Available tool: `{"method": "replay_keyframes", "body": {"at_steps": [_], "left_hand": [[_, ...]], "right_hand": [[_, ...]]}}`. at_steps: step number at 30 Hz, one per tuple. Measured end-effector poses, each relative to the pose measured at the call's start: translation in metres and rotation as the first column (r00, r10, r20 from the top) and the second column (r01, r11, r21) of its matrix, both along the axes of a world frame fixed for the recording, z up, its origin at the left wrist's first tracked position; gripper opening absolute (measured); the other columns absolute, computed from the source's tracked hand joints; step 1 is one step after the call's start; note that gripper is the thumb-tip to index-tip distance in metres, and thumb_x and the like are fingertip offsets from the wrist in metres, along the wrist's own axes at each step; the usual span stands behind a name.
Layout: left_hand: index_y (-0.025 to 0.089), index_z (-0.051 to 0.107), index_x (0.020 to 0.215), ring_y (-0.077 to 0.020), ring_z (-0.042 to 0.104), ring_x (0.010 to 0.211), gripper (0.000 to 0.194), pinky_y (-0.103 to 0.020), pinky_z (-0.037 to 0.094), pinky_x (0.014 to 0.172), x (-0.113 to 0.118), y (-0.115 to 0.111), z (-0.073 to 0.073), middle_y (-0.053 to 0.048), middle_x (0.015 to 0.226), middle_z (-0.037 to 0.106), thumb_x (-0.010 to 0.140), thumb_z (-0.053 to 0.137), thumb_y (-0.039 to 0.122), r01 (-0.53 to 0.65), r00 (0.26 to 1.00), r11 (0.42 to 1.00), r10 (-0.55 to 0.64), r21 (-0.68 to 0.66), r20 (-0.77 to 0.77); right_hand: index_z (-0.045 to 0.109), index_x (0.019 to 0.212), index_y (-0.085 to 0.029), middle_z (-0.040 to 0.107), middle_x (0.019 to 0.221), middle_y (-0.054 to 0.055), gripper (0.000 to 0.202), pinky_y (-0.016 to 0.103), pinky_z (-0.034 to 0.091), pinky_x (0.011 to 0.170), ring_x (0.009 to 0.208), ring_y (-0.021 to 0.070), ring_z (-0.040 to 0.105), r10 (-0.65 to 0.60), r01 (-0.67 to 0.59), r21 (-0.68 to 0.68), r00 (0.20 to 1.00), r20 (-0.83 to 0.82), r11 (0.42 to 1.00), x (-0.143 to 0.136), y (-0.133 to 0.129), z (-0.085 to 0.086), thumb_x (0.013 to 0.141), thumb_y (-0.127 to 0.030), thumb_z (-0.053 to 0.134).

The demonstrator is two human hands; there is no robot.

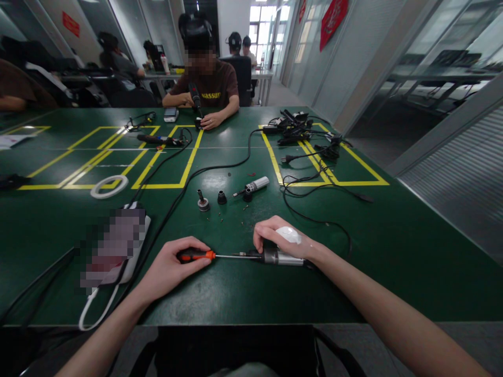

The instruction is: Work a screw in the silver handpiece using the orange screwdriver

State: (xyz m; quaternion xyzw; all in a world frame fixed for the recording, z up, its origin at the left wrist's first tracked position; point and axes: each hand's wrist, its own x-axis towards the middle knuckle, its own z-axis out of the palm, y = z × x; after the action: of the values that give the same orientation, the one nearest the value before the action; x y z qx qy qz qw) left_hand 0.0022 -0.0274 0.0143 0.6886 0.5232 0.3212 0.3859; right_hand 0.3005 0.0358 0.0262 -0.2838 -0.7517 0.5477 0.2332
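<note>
My left hand (181,262) is closed on the black and orange handle of a screwdriver (196,255), whose shaft points right. The shaft's far end meets a silver and black cylindrical tool body (283,257) lying on the table. Over that body is my right hand (279,234), with a white patch on its back; its fingers are curled, and what they grip, if anything, is hidden. Beyond the hands stand a metal part with a round base (203,203), a black collar (222,197) and a second silver tool body (256,185) with a black ring beside it.
A phone (116,246) with a white cable lies at the left, near a white tape ring (109,186). Black cables cross the green table (236,303). Tangled black tools (293,125) lie at the back right. Across the table a person (212,89) holds a dark tool.
</note>
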Motion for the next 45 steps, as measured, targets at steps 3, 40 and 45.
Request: {"method": "replay_keyframes", "body": {"at_steps": [3,40,45], "left_hand": [[0.02,0.082,0.087,-0.0234,0.078,0.082,0.022,-0.03,0.063,0.079,0.0,-0.0003,0.0011,-0.006,0.088,0.083,0.08,0.082,0.04,-0.016,1.0,0.999,0.016,-0.028,-0.005],[0.019,0.076,0.086,-0.0217,0.075,0.085,0.017,-0.031,0.06,0.082,-0.0024,0.0009,-0.0009,-0.006,0.092,0.079,0.083,0.079,0.035,0.034,0.999,0.999,-0.034,0.018,0.025],[0.019,0.076,0.085,-0.022,0.075,0.084,0.018,-0.031,0.061,0.082,-0.0019,0.0014,0.0005,-0.006,0.091,0.079,0.083,0.079,0.037,0.028,0.999,0.999,-0.028,0.016,0.02]], "right_hand": [[0.065,0.069,-0.016,0.068,0.068,0.007,0.073,0.031,0.055,0.073,0.068,0.0186,0.065,-0.003,0.003,-0.005,1.0,0.001,1.0,0.0004,0.0002,-0.0012,0.1,-0.078,0.042],[0.064,0.069,-0.016,0.067,0.068,0.007,0.072,0.032,0.056,0.073,0.068,0.0188,0.065,-0.011,0.011,-0.006,1.0,0.001,1.0,-0.0002,0.0002,-0.002,0.1,-0.077,0.043],[0.065,0.069,-0.016,0.067,0.068,0.007,0.071,0.032,0.055,0.074,0.068,0.0187,0.064,-0.009,0.009,-0.012,1.0,-0.008,1.0,0.0,0.0002,-0.0025,0.101,-0.076,0.044]]}}
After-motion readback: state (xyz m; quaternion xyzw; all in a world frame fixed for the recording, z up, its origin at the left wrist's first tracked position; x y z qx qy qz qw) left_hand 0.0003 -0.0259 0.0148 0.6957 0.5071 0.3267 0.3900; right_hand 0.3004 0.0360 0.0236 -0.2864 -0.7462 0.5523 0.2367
